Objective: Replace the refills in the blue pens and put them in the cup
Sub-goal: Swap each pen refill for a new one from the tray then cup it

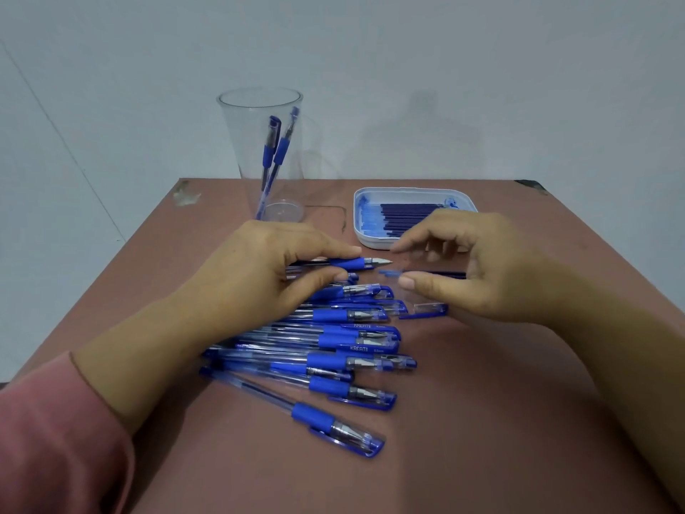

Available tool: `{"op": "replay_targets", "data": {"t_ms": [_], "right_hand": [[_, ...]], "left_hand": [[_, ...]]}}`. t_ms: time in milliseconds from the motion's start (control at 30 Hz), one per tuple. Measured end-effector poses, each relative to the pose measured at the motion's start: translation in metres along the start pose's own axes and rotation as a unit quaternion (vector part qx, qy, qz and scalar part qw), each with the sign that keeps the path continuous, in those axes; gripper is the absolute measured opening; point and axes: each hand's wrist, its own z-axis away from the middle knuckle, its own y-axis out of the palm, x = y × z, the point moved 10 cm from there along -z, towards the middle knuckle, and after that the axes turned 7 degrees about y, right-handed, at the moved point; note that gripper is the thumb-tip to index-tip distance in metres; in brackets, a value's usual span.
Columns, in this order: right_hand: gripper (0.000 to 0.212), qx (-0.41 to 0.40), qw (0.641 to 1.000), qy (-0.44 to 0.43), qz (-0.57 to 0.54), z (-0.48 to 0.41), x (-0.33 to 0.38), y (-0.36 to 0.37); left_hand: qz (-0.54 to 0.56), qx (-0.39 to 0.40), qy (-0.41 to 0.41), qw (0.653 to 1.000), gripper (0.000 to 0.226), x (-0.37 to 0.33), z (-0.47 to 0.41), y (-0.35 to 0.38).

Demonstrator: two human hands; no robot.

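Note:
My left hand (255, 276) grips an uncapped blue pen (352, 262) between thumb and index finger, its metal tip pointing right. Just right of that tip, my right hand (482, 265) hovers with thumb and index finger apart and nothing held. A dark refill (393, 272) with a blue end lies on the table below those fingers. A loose pen cap (426, 309) lies near my right thumb. Several capped blue pens (333, 350) are piled below my left hand. The clear cup (237, 142) at the back holds two blue pens (276, 150).
A white tray (415, 192) with several dark refills sits at the back right, partly hidden by my right hand. The brown table (482, 421) ends just behind the cup and tray, against a pale wall. A pink sleeve (48, 439) covers my left forearm.

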Motion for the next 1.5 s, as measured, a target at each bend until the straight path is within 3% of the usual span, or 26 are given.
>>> {"op": "replay_targets", "data": {"t_ms": [267,533,633,733,800,900,1000,1167,1267,1400,1500], "right_hand": [[0.016,-0.065,0.997,-0.034,-0.033,-0.003,0.013,0.009],[0.009,-0.059,0.996,-0.005,-0.065,-0.005,0.008,0.015],[0.012,-0.055,0.995,-0.01,-0.078,-0.006,0.009,0.013],[0.019,-0.043,0.991,0.039,-0.121,-0.006,-0.001,0.01],[0.02,-0.034,0.994,0.052,-0.095,-0.005,-0.005,0.01],[0.002,-0.036,0.996,0.043,-0.073,-0.006,-0.002,0.012],[0.013,-0.036,0.992,0.05,-0.108,-0.004,-0.002,0.011],[0.015,-0.024,0.99,0.062,-0.121,-0.003,-0.002,0.015],[0.005,-0.042,0.992,0.05,-0.111,-0.004,0.0,0.013],[0.022,-0.03,0.983,0.069,-0.169,-0.003,-0.003,0.014],[0.02,-0.028,0.983,0.08,-0.162,-0.005,-0.007,0.016]], "left_hand": [[0.001,-0.001,0.015,1.0,0.029,-0.008,0.0,0.0],[-0.005,-0.002,0.006,1.0,0.027,-0.012,0.0,0.004],[-0.001,-0.01,0.0,1.0,0.026,-0.012,0.0,0.003],[-0.004,-0.027,0.004,1.0,0.027,-0.012,-0.001,-0.003],[-0.019,-0.027,0.009,0.999,0.028,-0.012,-0.001,-0.004],[-0.027,-0.025,0.013,0.999,0.031,-0.012,-0.001,-0.005],[-0.021,-0.03,0.013,0.999,0.029,-0.013,-0.001,-0.005],[-0.024,-0.033,0.02,0.999,0.028,-0.016,-0.001,-0.006],[-0.021,-0.03,0.026,0.999,0.029,-0.017,-0.001,-0.006],[-0.021,-0.027,0.025,0.999,0.029,-0.014,-0.001,-0.005],[-0.022,-0.027,0.025,0.999,0.028,-0.013,-0.001,-0.004]]}}
